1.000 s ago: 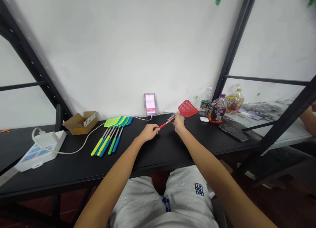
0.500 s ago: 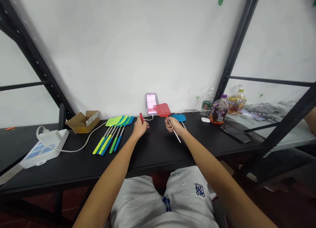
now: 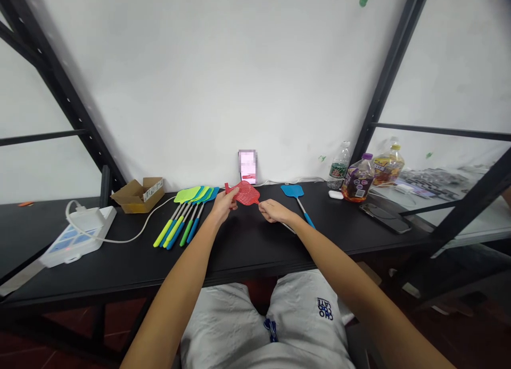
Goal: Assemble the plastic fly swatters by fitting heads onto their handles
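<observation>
My left hand [image 3: 222, 204] is closed on a small red handle grip [image 3: 227, 188] and touches the edge of a red fly swatter head [image 3: 245, 194]. My right hand [image 3: 273, 210] is closed on that swatter's thin metal rod, which sticks out behind it toward me. The red head hangs between the two hands, just above the black table [image 3: 247, 246]. A blue fly swatter [image 3: 297, 197] lies on the table right of my right hand.
A row of several green, yellow and blue fly swatters [image 3: 187, 212] lies left of my hands. Further left are a cardboard box [image 3: 138, 194] and a white power strip [image 3: 77, 236]. A phone [image 3: 247, 166] leans on the wall. Bottles [image 3: 357, 177] and a dark phone [image 3: 385, 218] are at right.
The red grip came off the rod into my left hand. My right hand swung the red swatter from the right over to the left, so its head now meets my left hand.
</observation>
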Motion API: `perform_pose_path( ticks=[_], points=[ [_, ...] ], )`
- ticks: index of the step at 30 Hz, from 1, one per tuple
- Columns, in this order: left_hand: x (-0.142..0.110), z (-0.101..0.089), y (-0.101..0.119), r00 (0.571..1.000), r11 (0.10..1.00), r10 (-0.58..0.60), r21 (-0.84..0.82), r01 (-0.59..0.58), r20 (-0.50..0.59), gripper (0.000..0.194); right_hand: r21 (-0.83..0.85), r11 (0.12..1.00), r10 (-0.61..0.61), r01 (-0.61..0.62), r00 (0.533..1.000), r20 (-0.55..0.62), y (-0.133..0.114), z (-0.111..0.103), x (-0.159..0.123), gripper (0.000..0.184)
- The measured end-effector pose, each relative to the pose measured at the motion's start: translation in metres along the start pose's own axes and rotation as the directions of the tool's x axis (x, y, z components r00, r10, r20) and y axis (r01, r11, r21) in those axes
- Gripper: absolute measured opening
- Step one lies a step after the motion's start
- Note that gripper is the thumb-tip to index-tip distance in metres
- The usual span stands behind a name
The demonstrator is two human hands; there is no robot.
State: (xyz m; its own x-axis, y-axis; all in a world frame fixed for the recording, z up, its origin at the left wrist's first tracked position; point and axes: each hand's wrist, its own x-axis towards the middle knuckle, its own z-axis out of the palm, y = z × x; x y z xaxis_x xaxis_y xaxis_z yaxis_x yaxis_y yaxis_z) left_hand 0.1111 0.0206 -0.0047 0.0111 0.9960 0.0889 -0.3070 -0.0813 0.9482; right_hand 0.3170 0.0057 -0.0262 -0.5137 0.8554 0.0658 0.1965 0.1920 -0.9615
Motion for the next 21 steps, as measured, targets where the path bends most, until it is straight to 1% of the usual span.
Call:
perform_pose_path(
  ticks=[6, 11, 17, 21],
  points=[
    [0.0064, -0.0050, -0.0001, 0.999, 0.990, 0.028, -0.141, -0.022, 0.044, 0.027, -0.040, 0.999, 0.017, -0.018, 0.999, -0.028, 0.0017, 0.0014, 0.0033, 0.036],
    [0.0083, -0.0077, -0.0014, 0.996, 0.981, 0.048, -0.191, -0.034, 0.068, 0.027, -0.012, 0.998, 0.055, -0.056, 0.997, -0.051, 0.0021, 0.0002, 0.0047, 0.043],
    [0.0062, -0.0049, -0.0004, 0.996, 0.978, 0.069, -0.202, -0.057, 0.054, 0.026, -0.025, 0.995, 0.099, -0.100, 0.994, -0.054, -0.0030, 0.0003, 0.0017, 0.053],
    [0.0061, -0.0017, 0.0012, 0.996, 0.974, 0.087, -0.212, -0.085, -0.001, 0.027, -0.066, 0.992, 0.104, -0.109, 0.992, -0.071, -0.0060, 0.0017, -0.0001, 0.056]
  ],
)
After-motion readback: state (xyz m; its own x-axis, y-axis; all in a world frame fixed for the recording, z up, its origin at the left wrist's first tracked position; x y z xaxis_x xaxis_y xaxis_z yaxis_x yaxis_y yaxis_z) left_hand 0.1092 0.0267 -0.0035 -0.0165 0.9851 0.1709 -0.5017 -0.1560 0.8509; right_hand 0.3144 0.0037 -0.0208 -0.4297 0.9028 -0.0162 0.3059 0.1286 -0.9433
